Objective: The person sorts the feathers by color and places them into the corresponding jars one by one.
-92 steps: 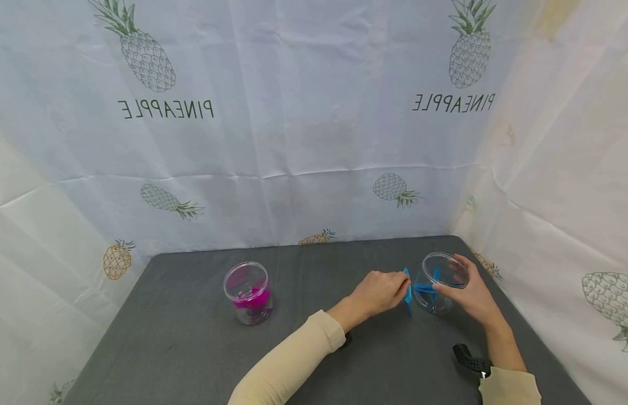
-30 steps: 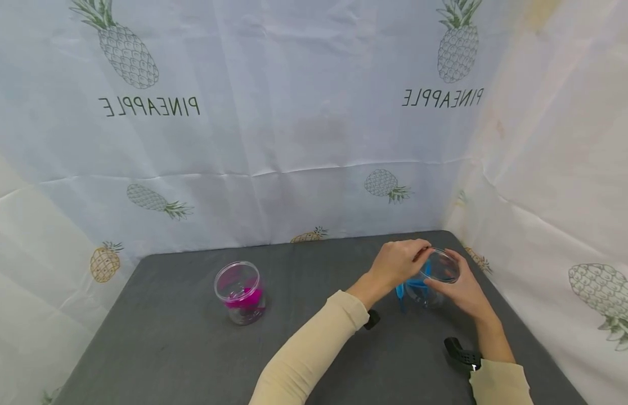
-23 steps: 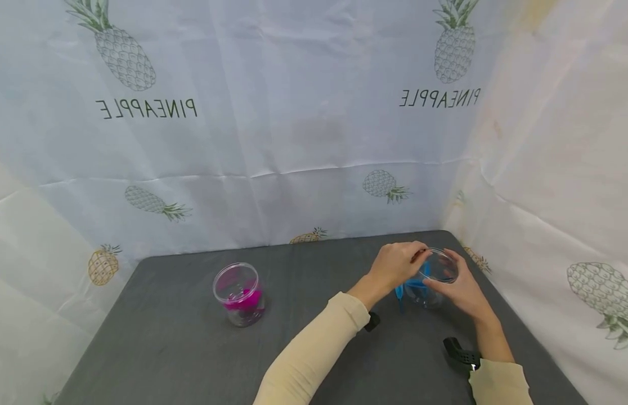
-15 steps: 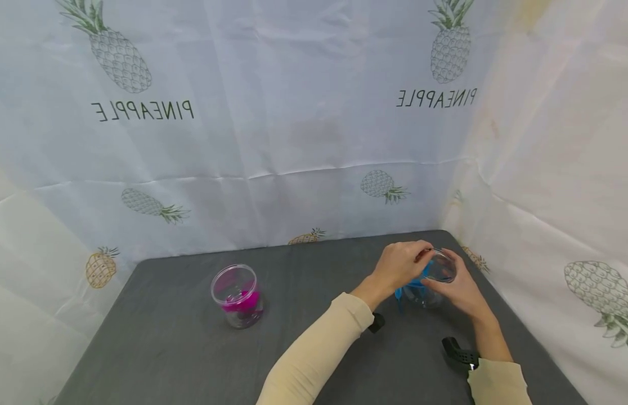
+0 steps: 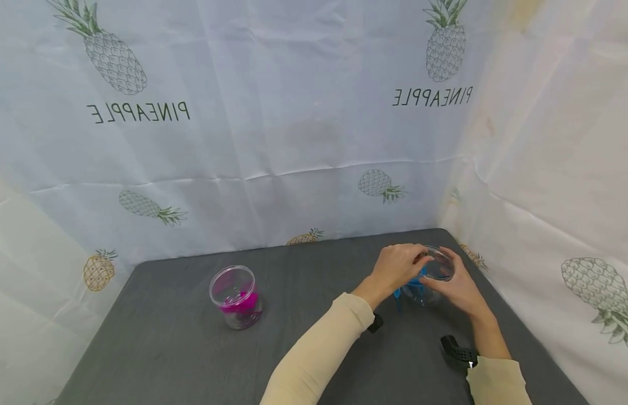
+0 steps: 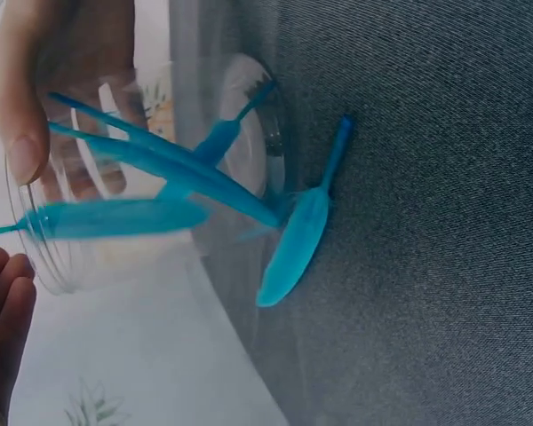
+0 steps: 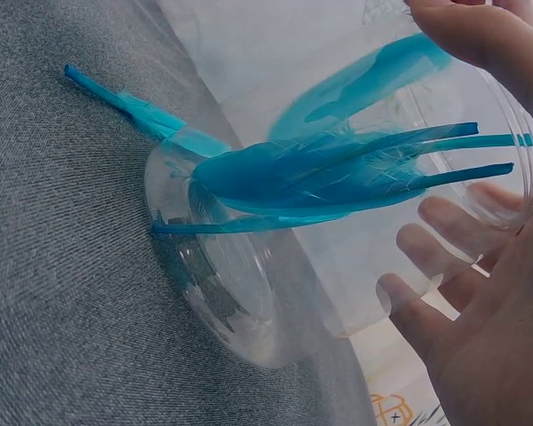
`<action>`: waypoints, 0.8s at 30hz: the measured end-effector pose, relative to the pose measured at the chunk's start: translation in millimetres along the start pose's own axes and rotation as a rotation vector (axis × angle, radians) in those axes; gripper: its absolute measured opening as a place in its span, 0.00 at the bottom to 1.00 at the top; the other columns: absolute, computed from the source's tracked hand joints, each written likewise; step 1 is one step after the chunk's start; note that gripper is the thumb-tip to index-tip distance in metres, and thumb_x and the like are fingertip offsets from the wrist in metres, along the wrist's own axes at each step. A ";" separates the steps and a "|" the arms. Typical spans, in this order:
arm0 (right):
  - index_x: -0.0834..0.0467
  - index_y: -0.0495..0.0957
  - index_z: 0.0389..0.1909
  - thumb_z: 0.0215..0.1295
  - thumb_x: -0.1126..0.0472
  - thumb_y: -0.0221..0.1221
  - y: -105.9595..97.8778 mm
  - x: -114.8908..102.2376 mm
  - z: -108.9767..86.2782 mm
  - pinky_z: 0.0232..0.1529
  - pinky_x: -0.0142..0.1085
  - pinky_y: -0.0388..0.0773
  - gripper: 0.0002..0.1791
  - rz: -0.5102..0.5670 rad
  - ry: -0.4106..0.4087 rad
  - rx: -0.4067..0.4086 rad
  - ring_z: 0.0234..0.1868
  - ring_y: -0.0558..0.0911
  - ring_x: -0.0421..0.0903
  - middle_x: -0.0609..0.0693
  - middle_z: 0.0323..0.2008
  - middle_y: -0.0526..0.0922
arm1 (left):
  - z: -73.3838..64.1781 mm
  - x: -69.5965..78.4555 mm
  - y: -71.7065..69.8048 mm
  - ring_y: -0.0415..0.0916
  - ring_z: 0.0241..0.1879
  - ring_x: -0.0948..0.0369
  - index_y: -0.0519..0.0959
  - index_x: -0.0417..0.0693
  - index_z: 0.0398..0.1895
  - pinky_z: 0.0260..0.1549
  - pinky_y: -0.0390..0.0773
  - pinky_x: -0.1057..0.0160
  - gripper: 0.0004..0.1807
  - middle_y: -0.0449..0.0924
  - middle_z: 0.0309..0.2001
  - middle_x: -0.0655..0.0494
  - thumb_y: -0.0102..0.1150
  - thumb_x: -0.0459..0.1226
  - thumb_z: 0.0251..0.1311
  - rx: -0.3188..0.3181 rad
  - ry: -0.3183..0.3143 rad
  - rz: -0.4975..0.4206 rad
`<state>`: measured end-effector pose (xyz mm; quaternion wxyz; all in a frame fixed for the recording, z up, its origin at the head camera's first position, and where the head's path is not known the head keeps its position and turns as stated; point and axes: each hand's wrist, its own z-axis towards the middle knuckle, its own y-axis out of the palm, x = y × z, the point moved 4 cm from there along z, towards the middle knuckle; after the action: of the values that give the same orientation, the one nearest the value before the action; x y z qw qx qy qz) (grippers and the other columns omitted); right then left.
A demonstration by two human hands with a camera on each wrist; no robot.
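My right hand (image 5: 458,287) grips a clear plastic jar (image 5: 422,295) around its rim, thumb on the near side and fingers spread along the far side. Several blue feathers (image 7: 293,177) lean inside, quills toward the mouth. At the rim, my left hand (image 5: 397,267) pinches the quill of another blue feather (image 6: 115,218), whose vane hangs in the jar; the thumb is outside the left wrist view. One more blue feather (image 6: 299,235) lies on the table beside the jar's base.
To the left stands a second clear jar (image 5: 236,323) with bright pink contents. Both jars are on a dark grey table (image 5: 182,349). White pineapple-print cloth (image 5: 304,135) hangs behind and at the sides. Black wrist gear (image 5: 458,351) sits below the right hand.
Since the oldest frame, my left hand has moved from the feathers beside the jar up to its rim, with one feather. Over the last second, both hands have hardly moved; the view has shifted slightly.
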<state>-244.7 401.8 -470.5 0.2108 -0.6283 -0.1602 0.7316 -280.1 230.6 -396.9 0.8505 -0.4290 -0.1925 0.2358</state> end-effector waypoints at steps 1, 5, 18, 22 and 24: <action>0.59 0.33 0.81 0.67 0.56 0.68 -0.1 0.1 0.2 0.67 0.66 0.60 0.59 0.000 -0.001 0.000 0.75 0.53 0.71 0.72 0.76 0.48 | -0.2 -0.1 0.2 0.74 0.23 0.76 0.87 0.57 0.48 0.21 0.66 0.83 0.13 0.84 0.31 0.69 0.58 0.50 0.73 -0.008 -0.001 0.001; 0.61 0.33 0.81 0.67 0.56 0.68 -0.4 -1.4 -0.1 0.67 0.66 0.60 0.58 -0.001 -0.005 0.000 0.75 0.53 0.72 0.72 0.76 0.48 | -1.2 -0.7 1.6 0.75 0.24 0.76 0.87 0.58 0.47 0.22 0.67 0.82 0.13 0.85 0.33 0.68 0.58 0.50 0.72 -0.032 -0.007 -0.013; 0.62 0.34 0.81 0.67 0.56 0.68 -0.8 -3.6 -1.7 0.67 0.65 0.59 0.58 -0.014 -0.025 0.011 0.74 0.55 0.71 0.72 0.75 0.51 | -9.3 -15.1 -5.8 0.79 0.39 0.73 0.85 0.55 0.53 0.37 0.74 0.81 0.14 0.85 0.44 0.65 0.59 0.47 0.72 -0.023 -0.009 -0.114; 0.63 0.35 0.80 0.66 0.56 0.69 -0.4 -4.0 -1.8 0.67 0.65 0.60 0.58 -0.015 -0.040 0.016 0.73 0.55 0.71 0.72 0.74 0.52 | -17.7 -23.3 -3.4 0.80 0.41 0.70 0.85 0.55 0.53 0.41 0.76 0.78 0.14 0.84 0.46 0.64 0.61 0.47 0.71 -0.061 -0.006 -0.067; 0.63 0.35 0.80 0.66 0.56 0.69 -0.4 -3.9 -1.7 0.66 0.65 0.60 0.58 -0.020 -0.044 0.021 0.73 0.56 0.71 0.72 0.74 0.53 | -22.1 -27.0 -1.6 0.80 0.43 0.70 0.85 0.55 0.54 0.43 0.77 0.77 0.14 0.84 0.47 0.64 0.61 0.47 0.71 -0.092 -0.001 -0.042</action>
<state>-242.5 400.1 -467.2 0.2213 -0.6079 -0.1634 0.7448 -290.0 200.4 -411.3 0.8346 -0.4633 -0.2124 0.2090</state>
